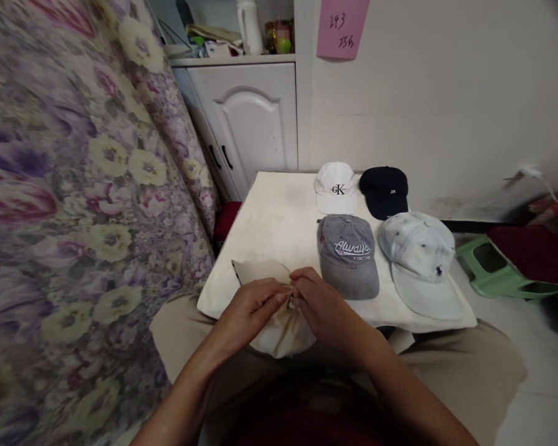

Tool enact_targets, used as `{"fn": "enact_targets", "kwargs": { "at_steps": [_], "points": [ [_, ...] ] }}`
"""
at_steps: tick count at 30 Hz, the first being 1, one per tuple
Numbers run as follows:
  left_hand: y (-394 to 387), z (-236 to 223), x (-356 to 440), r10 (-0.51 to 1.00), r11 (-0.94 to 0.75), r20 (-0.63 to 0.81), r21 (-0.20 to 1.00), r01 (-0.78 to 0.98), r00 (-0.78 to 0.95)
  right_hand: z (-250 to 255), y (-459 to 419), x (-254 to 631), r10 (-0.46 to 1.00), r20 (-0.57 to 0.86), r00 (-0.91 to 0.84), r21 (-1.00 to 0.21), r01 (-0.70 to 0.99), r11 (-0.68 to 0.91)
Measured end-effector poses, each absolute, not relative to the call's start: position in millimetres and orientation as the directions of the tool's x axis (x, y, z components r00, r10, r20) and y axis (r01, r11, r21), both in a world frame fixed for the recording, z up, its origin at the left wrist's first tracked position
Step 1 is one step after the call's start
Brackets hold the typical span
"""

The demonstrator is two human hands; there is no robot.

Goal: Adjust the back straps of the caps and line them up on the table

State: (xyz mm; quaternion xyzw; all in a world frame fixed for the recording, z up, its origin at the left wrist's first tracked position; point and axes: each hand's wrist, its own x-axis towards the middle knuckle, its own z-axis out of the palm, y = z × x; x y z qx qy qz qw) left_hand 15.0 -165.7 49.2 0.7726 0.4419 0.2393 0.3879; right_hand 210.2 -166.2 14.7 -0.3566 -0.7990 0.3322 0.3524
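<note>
A pale cream cap [283, 334] is at the near edge of the table, its light flap, which looks like the brim, spread out beyond my hands. My left hand [255, 303] pinches the cap's fabric between thumb and fingers. Close against it, my right hand [318, 303] has its bent fingers closed on the same spot. The small part between my fingertips is hidden. Just right of my right hand lies a grey cap [348, 254] with white "Always" lettering.
Behind the grey cap sit a white cap [336, 186] and a dark navy cap [385, 191]. A pale blue cap [421, 260] lies at the table's right. The cream-covered table [270, 210] adjoins a white cabinet [255, 118], a flowered curtain [97, 217] and a green stool [478, 266].
</note>
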Motion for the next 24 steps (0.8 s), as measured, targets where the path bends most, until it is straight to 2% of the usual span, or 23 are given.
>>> {"fn": "enact_targets", "kwargs": {
  "at_steps": [4,8,14,21,24],
  "points": [
    [-166.6,51.4,12.3,0.877,-0.235,0.005,0.877,0.419,0.48,13.5,-159.5,213.9,0.789,0.341,-0.512,-0.845,0.2,0.495],
    [-166.6,51.3,12.1,0.885,-0.217,0.001,0.885,0.411,0.465,13.1,-151.6,217.3,0.757,0.325,-0.566,-0.886,0.097,0.453],
    [-165.0,48.8,12.6,0.893,-0.217,-0.004,0.872,0.439,0.45,13.3,-146.2,217.7,0.762,0.276,-0.585,-0.901,0.12,0.418],
    [-166.6,49.3,12.9,0.898,-0.201,-0.005,0.885,0.42,0.441,13.4,-144.2,216.8,0.824,0.153,-0.545,-0.947,0.157,0.28],
    [-166.7,50.6,13.6,0.894,-0.211,-0.002,0.881,0.423,0.449,15.1,-144.1,216.2,0.823,0.152,-0.547,-0.949,0.152,0.276]
  ]
}}
